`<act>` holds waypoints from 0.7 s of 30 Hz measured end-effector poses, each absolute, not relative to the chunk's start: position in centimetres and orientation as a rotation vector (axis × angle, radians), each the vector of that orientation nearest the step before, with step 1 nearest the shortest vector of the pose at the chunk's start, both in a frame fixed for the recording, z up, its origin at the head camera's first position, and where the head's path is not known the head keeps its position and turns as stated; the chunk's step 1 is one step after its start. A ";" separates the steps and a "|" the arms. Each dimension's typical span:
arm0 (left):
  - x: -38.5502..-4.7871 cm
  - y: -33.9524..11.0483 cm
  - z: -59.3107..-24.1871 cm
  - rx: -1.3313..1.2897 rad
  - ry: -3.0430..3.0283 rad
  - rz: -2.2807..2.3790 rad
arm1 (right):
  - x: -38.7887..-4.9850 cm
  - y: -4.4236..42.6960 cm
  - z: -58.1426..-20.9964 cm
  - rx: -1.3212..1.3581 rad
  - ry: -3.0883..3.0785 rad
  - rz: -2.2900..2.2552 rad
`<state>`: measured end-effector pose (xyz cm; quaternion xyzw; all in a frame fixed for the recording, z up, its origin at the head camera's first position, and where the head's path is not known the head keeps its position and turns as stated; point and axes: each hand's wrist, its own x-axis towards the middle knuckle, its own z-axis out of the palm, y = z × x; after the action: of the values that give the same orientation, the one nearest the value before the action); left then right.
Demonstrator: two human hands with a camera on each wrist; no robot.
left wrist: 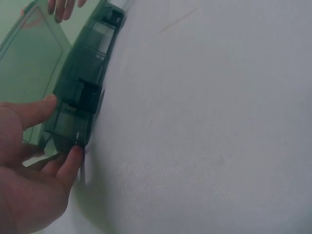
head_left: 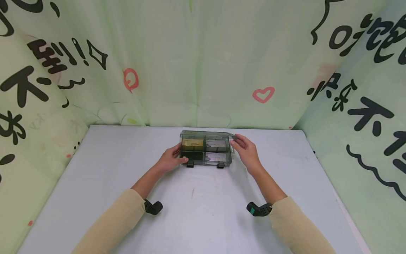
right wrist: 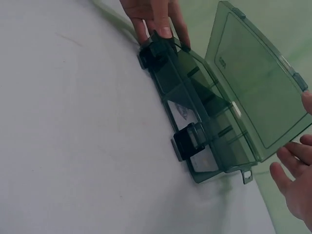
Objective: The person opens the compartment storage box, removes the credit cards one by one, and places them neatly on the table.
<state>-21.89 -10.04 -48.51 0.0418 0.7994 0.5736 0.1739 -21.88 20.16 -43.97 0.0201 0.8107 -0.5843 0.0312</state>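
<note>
A see-through grey-green compartment box [head_left: 210, 163] sits near the table's back, its lid [right wrist: 258, 78] raised on the far side. In the head view, a gold-coloured piece [head_left: 192, 143] lies in the back left compartment and a black piece [head_left: 192, 156] in the front left one. Pale printed pieces [head_left: 216, 157] fill the right compartments. My left hand [head_left: 170, 160] grips the box's left end, thumb over the rim and fingers against the outer side. At the other end, my right hand [head_left: 248, 151] holds the lid's right edge between thumb and fingers.
The white table [head_left: 203, 215] runs back to a pale green curtain [head_left: 196, 70] with printed writing, which also hangs at both sides. Two black latches [head_left: 220, 165] stick out from the box's front. Dark wrist devices [head_left: 153, 207] are worn near both cuffs.
</note>
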 end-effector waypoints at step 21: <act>-22.0 -9.9 -49.2 0.069 2.293 1.582 | -25.2 19.8 -43.7 -0.068 2.511 -1.727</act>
<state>-22.00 -9.93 -49.16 0.0242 0.8099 0.5589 0.1765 -25.18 19.83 -43.73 -0.0222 0.8228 -0.5660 0.0467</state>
